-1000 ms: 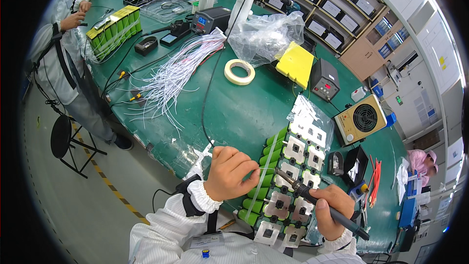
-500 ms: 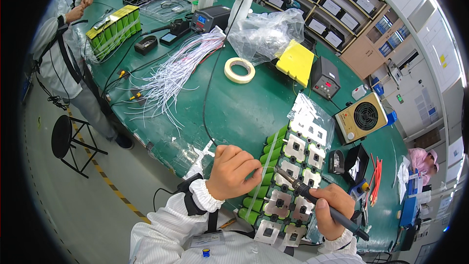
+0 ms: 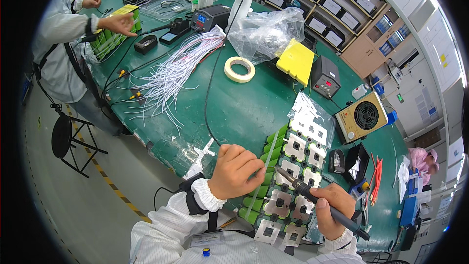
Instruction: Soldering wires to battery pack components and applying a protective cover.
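In my right hand is a soldering iron, its grey handle slanting up-left with the tip near a metal plate on the battery pack. My left hand is closed, thumb against fingers, on a thin strand of solder wire that reaches toward the iron's tip. Whether wire and tip touch is too fine to tell. The pack consists of green cylindrical cells under a black holder with rows of square nickel plates. White pieces lie over its far end.
A tape roll, a bundle of white wires, a yellow block, a soldering station and a fan unit stand beyond the pack. Red tubes lie right. At far left a co-worker's hand is over another battery pack.
The co-worker at far left has leaned in and stretched a hand out to the right over the other pack. My left hand has shifted slightly to the right; my right hand looks still.
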`<state>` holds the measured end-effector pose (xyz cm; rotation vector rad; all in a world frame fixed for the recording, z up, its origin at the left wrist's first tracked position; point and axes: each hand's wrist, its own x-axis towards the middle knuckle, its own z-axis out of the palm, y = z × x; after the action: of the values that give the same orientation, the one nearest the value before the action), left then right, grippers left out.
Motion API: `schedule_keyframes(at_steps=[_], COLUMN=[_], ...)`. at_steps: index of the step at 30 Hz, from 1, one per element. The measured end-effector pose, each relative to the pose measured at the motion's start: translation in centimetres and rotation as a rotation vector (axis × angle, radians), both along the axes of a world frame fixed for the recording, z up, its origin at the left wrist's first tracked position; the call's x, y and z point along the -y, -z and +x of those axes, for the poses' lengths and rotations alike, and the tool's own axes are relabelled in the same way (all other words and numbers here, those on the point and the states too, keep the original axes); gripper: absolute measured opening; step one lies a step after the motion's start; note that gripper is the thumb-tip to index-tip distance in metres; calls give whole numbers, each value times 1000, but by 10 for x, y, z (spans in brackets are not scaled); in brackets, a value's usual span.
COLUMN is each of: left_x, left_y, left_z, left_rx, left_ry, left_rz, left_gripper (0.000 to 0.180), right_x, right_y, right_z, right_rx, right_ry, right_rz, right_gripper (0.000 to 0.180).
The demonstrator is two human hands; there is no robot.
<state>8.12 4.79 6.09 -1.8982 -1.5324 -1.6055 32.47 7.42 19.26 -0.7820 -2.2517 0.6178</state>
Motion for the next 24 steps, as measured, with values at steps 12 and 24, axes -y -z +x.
schedule_keyframes(at_steps=[12, 24], left_x=[33, 60], left_y=[-19, -19], left_z=[-16, -12], left_rx=[-63, 61], left_ry=[-66, 57], left_rz=[-49, -148], left_gripper=[22, 24], right_x=[0, 2], right_y=[-1, 4], right_z=[0, 5], right_rx=[1, -113], right_ry=[-3, 23], right_rz=[-15, 77], right_gripper=[19, 20])
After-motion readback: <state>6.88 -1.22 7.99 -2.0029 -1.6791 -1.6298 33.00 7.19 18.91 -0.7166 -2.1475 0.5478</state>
